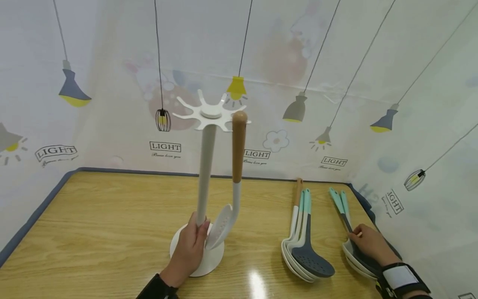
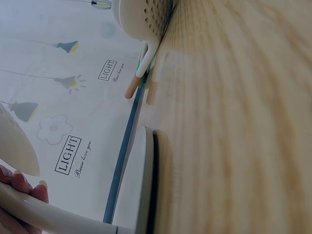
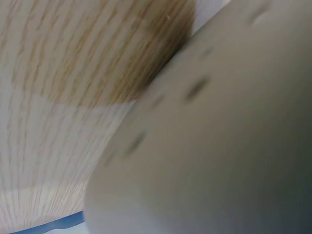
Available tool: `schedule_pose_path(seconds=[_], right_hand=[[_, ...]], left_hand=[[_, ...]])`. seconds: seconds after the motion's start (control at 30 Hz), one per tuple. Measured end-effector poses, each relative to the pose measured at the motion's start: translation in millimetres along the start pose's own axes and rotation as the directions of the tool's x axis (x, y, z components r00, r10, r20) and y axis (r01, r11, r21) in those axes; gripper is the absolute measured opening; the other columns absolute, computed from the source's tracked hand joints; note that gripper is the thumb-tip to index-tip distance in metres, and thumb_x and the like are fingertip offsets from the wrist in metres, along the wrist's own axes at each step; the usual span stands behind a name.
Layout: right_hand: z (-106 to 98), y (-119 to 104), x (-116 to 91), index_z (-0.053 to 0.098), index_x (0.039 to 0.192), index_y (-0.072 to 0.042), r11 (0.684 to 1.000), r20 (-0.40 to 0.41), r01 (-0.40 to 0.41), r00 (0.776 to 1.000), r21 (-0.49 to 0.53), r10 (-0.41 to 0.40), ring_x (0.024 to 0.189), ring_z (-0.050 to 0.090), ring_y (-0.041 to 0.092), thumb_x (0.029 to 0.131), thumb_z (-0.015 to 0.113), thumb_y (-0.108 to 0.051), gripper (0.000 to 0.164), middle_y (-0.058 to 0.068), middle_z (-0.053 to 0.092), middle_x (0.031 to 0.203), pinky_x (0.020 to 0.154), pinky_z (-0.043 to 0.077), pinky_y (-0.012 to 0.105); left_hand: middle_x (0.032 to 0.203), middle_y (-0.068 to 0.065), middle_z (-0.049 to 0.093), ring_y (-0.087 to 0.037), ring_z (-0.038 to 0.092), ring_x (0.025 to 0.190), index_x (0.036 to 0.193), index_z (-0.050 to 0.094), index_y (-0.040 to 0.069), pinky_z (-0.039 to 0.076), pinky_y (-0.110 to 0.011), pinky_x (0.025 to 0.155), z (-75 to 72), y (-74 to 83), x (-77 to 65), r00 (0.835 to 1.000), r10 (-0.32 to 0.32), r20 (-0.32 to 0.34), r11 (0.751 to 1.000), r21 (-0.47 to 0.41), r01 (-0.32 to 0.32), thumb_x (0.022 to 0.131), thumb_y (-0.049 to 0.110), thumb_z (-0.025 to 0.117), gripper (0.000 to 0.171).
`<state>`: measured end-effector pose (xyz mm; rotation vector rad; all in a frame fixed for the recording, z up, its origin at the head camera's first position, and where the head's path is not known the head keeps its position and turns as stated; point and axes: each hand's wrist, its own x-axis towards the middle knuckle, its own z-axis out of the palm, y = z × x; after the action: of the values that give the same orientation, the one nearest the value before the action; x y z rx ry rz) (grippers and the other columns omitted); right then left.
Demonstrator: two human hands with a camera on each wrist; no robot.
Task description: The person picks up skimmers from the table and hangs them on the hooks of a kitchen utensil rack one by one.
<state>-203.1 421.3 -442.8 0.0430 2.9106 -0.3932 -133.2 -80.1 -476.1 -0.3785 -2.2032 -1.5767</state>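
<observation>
A white utensil stand (image 1: 206, 178) with a spoked top stands left of the table's middle on a round base. My left hand (image 1: 188, 245) grips its pole low down, just above the base. From the rack hangs a white skimmer (image 1: 221, 228) with a wooden handle, its perforated head beside the hand. At the right, my right hand (image 1: 371, 245) pinches the neck of a dark grey utensil (image 1: 345, 222) with a mint handle, its head mostly hidden by the hand. Beneath lies a white utensil head (image 1: 352, 259); a pale perforated head (image 3: 195, 146) fills the right wrist view.
Between the hands lies a stack of white utensils (image 1: 287, 249) with a grey slotted turner (image 1: 311, 257) on top. A second mint handle (image 1: 345, 203) shows by the right hand. The wooden table (image 1: 123, 224) meets a lamp-printed curtain (image 1: 209, 54) behind and at both sides.
</observation>
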Motion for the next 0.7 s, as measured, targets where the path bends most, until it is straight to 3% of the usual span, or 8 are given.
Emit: schedule_pose_path(seconds=[0.17, 0.4, 0.6, 0.7], right_hand=[[3.0, 0.0, 1.2, 0.053, 0.101, 0.012, 0.999, -0.024, 0.035, 0.999, -0.038, -0.035, 0.077, 0.063, 0.027, 0.100, 0.055, -0.017, 0.029, 0.023, 0.065, 0.089, 0.065, 0.049, 0.039], [2.2, 2.7, 2.2, 0.052, 0.105, 0.015, 1.000, -0.062, -0.015, 0.998, 0.026, 0.017, 0.075, 0.059, 0.025, 0.101, 0.049, -0.018, 0.033, 0.017, 0.061, 0.083, 0.065, 0.046, 0.036], [-3.8, -2.4, -0.8, 0.048, 0.112, 0.014, 0.997, -0.087, -0.043, 0.995, 0.058, 0.048, 0.077, 0.060, 0.026, 0.104, 0.045, -0.019, 0.035, 0.020, 0.062, 0.087, 0.065, 0.047, 0.038], [-8.6, -9.2, -5.2, 0.046, 0.114, 0.015, 0.999, -0.118, -0.020, 0.993, 0.049, 0.026, 0.075, 0.060, 0.025, 0.105, 0.044, -0.018, 0.034, 0.025, 0.062, 0.091, 0.063, 0.047, 0.037]], left_hand=[[0.075, 0.007, 0.041, 0.000, 0.041, 0.064, 0.102, 0.048, 0.007, 0.039, -0.022, 0.054, -0.3, -0.1, 0.2, 1.000, -0.009, -0.001, 1.000, -0.003, 0.009, 0.107, 0.012, 0.047, 0.006], [0.075, 0.007, 0.041, 0.000, 0.041, 0.063, 0.101, 0.047, 0.007, 0.039, -0.022, 0.053, 0.1, -1.5, -0.1, 1.000, 0.002, 0.002, 1.000, -0.007, -0.002, 0.107, 0.010, 0.047, 0.006], [0.074, 0.007, 0.040, 0.000, 0.040, 0.063, 0.101, 0.047, 0.009, 0.039, -0.022, 0.053, 1.1, -3.8, -0.5, 1.000, 0.007, 0.002, 1.000, -0.008, -0.007, 0.107, 0.009, 0.047, 0.006], [0.075, 0.008, 0.041, 0.000, 0.041, 0.064, 0.101, 0.047, 0.009, 0.039, -0.022, 0.054, 1.2, -4.1, -0.5, 1.000, 0.011, 0.001, 1.000, -0.008, -0.011, 0.106, 0.009, 0.047, 0.006]])
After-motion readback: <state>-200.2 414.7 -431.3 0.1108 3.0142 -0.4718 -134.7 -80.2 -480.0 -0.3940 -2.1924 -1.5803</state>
